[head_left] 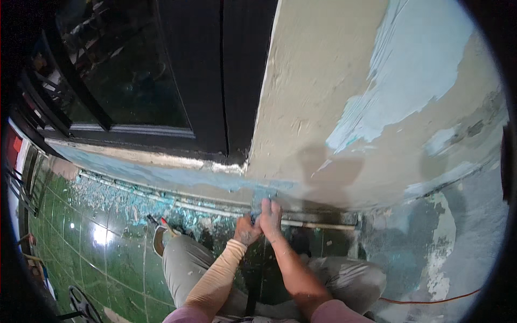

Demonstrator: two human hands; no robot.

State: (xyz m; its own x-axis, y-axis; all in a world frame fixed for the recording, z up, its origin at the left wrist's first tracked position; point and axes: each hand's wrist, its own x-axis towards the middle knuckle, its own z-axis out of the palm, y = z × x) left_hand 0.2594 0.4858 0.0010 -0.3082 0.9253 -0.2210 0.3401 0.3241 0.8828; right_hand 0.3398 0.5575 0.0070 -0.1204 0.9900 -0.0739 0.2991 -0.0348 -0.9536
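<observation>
My left hand [247,230], below a tan sleeve, is closed low at the foot of the wall [307,107]. Right beside it, touching it, is my right hand [270,218], its fingers pressed together and pointing at the wall's lower strip. Something small and bluish shows between the hands, mostly hidden by the fingers; its kind cannot be made out. A pale pipe [318,224] runs along the wall base, passing behind my hands. Above them, the wall has beige paint with light blue patches [414,70] showing.
Turquoise paint flakes [124,199] litter the green tiled floor [113,258] along the wall. A tool with red and black parts [163,221] lies by my left knee. A dark-framed glass door [199,64] stands at upper left. An orange cord [431,302] lies at lower right.
</observation>
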